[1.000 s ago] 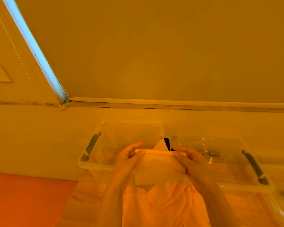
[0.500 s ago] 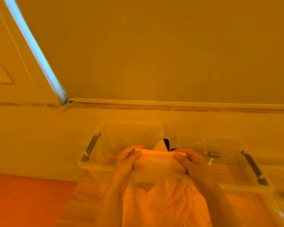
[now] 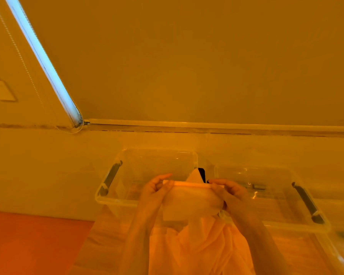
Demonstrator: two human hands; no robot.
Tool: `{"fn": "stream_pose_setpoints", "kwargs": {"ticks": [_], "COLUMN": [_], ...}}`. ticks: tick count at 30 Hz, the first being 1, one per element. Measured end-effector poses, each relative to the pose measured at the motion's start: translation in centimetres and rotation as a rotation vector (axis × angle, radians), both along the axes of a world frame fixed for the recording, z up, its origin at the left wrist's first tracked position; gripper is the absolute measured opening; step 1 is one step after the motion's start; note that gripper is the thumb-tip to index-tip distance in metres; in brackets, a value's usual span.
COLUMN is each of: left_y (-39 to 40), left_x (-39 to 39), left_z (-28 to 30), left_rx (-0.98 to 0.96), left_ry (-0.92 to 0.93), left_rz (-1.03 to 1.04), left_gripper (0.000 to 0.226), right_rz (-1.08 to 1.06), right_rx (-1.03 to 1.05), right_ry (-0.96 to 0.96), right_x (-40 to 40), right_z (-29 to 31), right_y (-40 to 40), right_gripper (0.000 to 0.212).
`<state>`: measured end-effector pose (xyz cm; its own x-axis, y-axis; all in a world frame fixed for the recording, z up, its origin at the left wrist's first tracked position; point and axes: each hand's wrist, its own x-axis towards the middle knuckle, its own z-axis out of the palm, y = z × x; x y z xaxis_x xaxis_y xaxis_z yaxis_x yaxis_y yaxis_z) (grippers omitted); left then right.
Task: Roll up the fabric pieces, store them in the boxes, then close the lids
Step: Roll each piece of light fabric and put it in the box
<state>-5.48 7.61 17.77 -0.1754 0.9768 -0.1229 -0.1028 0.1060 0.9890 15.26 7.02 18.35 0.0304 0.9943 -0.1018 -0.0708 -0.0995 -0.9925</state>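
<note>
Left hand (image 3: 156,192): centre of the frame, fingers curled round the left end of the fabric roll (image 3: 191,197), thumb on top by the rolled edge.
Right hand (image 3: 229,193): just right of centre, fingers pinching the right end of the same roll.
Fabric roll: pale sheer cloth held up between both hands, above the near rims of the boxes. Its top edge shows as a tight bright tube; the unrolled tail (image 3: 199,247) hangs to the lower centre of the frame.
Change over the last second: the hands sit in nearly the same place, but the wound part between them looks thicker and the flat panel below it shorter. Judged: rolling is under way and unfinished; much loose cloth remains.
Left box (image 3: 111,199): clear, lidless, dark handle, left of centre, on the bench behind the hands. A pale piece seems to lie inside; unclear.
Right box (image 3: 298,225): clear, lidless, dark handle, right of centre.
Lids: not identifiable. Storing and closing not yet begun for this piece.
</note>
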Motion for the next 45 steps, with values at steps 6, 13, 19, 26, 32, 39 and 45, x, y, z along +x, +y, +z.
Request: {"fn": "stream_pose_setpoints", "kwargs": {"ticks": [6, 13, 19, 26, 32, 39, 45], "left_y": [-0.3, -0.6, -0.9, -1.1, -1.0, -0.6, -0.4], "left_x": [-0.2, 0.6, 1.3, 2.0, 2.3, 2.5, 2.4], "left_z": [0.1, 0.6, 1.2, 1.3, 1.6, 1.3, 1.3], "left_rx": [-0.014, 0.039, 0.021, 0.056, 0.003, 0.015, 0.003], "left_ry": [0.056, 0.056, 0.008, 0.095, 0.066, 0.056, 0.052], "left_rz": [-0.047, -0.008, -0.020, -0.073, -0.095, -0.110, -0.096], "left_gripper": [0.009, 0.018, 0.013, 0.016, 0.012, 0.017, 0.022], "right_rz": [0.022, 0.000, -0.020, -0.103, -0.017, -0.094, -0.067], "right_rx": [-0.056, 0.001, -0.027, 0.035, -0.030, 0.046, 0.056], "right_ry": [0.038, 0.015, 0.098, -0.011, 0.102, 0.019, -0.001], "right_x": [0.1, 0.3, 0.7, 1.4, 2.5, 2.6, 2.5], "right_z": [-0.4, -0.1, 0.0, -0.6, -0.6, -0.9, -1.2], "right_y": [0.2, -0.4, -1.0, -1.1, -1.1, -1.0, -0.7], "right_gripper": [0.015, 0.012, 0.013, 0.008, 0.022, 0.013, 0.014]}}
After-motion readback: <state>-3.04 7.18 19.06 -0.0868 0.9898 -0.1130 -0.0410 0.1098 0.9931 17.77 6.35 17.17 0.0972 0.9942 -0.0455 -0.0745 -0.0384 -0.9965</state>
